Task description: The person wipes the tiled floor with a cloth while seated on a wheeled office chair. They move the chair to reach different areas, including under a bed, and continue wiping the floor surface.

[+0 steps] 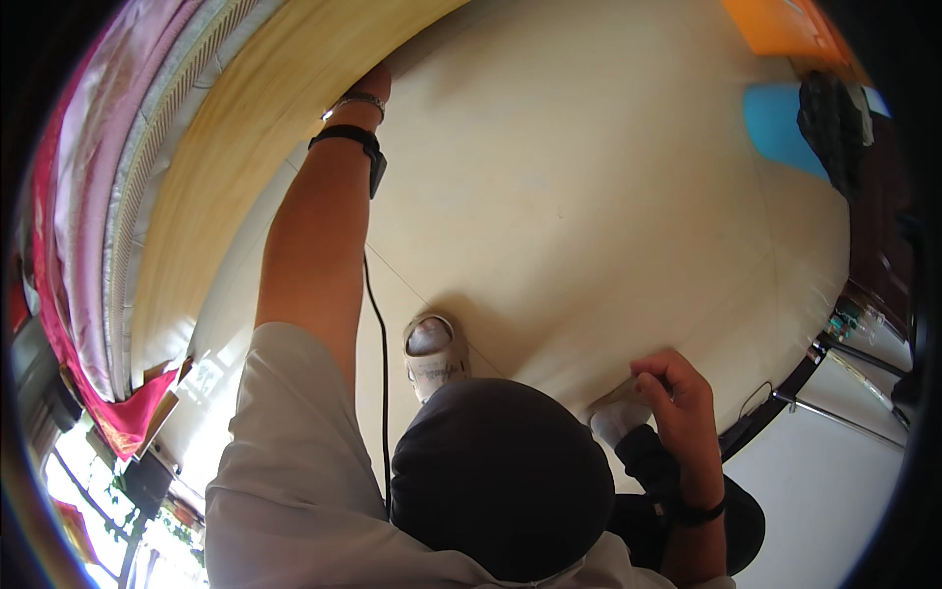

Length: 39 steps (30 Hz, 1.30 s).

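Note:
My left arm reaches far forward to the lower edge of a pale wooden bed side panel (231, 147). Just the back part of my left hand (373, 82) shows at that edge; its fingers are hidden behind or under the wood. A dark band with a small box and a bracelet circle the left wrist. Over the floor near my right knee, my right hand (677, 395) is loosely curled, and I see nothing in it. A black band (699, 514) sits on that wrist.
Pink and white bedding (93, 206) lies on the bed at left. A black cable (379, 344) runs beside my left arm. My sandalled foot (435, 355) rests on the beige tiled floor (589, 177). Blue (780, 128) and orange objects (785, 29), plus dark cloth (832, 133), are far right.

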### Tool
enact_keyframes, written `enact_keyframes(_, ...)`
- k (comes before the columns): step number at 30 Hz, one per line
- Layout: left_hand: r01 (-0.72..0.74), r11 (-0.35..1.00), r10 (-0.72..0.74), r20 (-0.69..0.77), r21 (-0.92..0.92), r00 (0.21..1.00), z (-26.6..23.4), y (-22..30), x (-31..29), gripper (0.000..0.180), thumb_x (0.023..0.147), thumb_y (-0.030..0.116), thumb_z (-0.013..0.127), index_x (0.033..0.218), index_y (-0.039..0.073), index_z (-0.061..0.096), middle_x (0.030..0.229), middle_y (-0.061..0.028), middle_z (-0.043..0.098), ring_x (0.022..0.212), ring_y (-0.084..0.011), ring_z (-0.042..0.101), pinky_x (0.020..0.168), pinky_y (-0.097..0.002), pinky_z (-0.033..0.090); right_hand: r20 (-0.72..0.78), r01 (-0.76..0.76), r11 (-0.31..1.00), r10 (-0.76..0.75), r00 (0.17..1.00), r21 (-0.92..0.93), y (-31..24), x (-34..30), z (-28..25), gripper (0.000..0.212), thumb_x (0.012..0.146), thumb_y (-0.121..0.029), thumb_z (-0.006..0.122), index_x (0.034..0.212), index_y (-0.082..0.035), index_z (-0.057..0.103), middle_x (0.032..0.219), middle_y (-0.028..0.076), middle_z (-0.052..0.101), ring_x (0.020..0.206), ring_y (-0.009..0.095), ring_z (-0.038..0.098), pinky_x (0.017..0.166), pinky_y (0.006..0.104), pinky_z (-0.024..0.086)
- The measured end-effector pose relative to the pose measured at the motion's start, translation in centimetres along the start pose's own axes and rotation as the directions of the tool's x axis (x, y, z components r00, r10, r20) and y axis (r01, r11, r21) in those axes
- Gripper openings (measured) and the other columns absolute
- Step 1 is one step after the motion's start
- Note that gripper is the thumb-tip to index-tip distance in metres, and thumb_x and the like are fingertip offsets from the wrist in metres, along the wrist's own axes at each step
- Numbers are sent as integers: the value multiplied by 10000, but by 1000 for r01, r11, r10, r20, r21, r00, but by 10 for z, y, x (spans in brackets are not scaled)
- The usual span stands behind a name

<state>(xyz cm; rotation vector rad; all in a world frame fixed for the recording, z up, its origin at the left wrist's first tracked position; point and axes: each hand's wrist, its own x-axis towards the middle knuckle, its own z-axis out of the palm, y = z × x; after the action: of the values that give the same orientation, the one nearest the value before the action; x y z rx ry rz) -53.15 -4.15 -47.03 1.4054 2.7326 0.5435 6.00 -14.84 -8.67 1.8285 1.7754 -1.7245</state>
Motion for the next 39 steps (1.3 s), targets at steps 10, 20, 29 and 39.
enact_keyframes(10, 244, 938, -271, 81, 247, 959, -8, 17, -16, 640, 1191, 439, 469, 1762, 150, 496, 1804, -184, 514, 1636, -429, 507, 1284, -655, 438, -11, 6, 1000, -6, 1000, 29, 11, -1, -8, 155, 1104, -25, 727, 1230, -8, 816, 1100, 48, 758, 971, 131, 704, 889, 292, 562)
enact_keyframes(20, 86, 834, -205, 162, 545, 965, -73, 62, -53, 403, 1146, 281, 576, 1457, 74, 727, 1394, -240, 784, 1235, -468, 775, 884, -674, 640, -50, 20, 998, -17, 999, 64, 22, -14, -18, 151, 1104, -29, 724, 1223, -3, 811, 1102, 48, 757, 973, 129, 705, 885, 292, 559)
enact_keyframes(29, -185, 872, 150, 113, 452, 982, -85, 114, -131, 164, 1080, 263, 655, 1107, 113, 715, 1166, -142, 736, 1053, -364, 781, 808, -553, 665, -57, 22, 996, -17, 998, 92, 18, -22, -16, 151, 1104, -29, 723, 1221, -1, 815, 1090, 51, 766, 977, 132, 704, 896, 295, 560)
enact_keyframes(39, -156, 979, 159, 10, -134, 987, -97, 181, -230, 252, 1124, 334, 672, 1148, 84, 677, 1126, -153, 689, 1086, -414, 707, 888, -596, 582, -47, 28, 997, -25, 999, 66, 17, -22, -19, 142, 1101, -23, 724, 1209, -4, 814, 1107, 55, 759, 1006, 141, 711, 910, 305, 565)
